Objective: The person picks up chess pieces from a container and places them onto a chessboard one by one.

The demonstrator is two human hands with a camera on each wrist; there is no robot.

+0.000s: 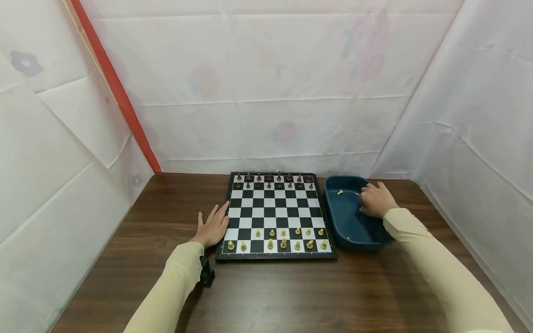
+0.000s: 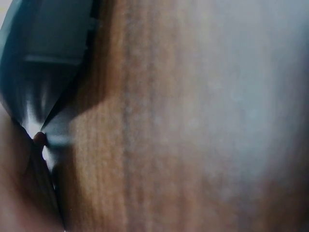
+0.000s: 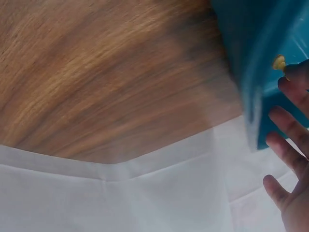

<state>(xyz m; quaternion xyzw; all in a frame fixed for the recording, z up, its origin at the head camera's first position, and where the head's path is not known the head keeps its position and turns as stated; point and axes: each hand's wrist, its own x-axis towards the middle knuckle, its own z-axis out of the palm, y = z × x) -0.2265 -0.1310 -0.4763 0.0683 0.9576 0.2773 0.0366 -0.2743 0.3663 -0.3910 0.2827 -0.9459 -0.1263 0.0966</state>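
Note:
My left hand [image 1: 214,227] lies with fingers spread at the left edge of a black-and-white chessboard [image 1: 269,212]. Dark chess pieces [image 1: 279,176] fill two rows along the board's far side. Yellow chess pieces [image 1: 283,243] stand in two rows on the near side, with gaps at the left. Over the right side of a blue bin [image 1: 347,222] is my right hand [image 1: 376,201]. In the right wrist view, its thumb and forefinger pinch a small yellow chess piece [image 3: 279,62], while the other fingers are spread. Another yellow piece [image 1: 339,191] lies in the bin's far left part.
The bin stands right beside the board on a brown wooden table [image 1: 266,296]. White cloth walls [image 1: 266,92] rise behind and at both sides, with a red strip [image 1: 120,92] at the back left. A black device [image 1: 206,273] sits at my left wrist.

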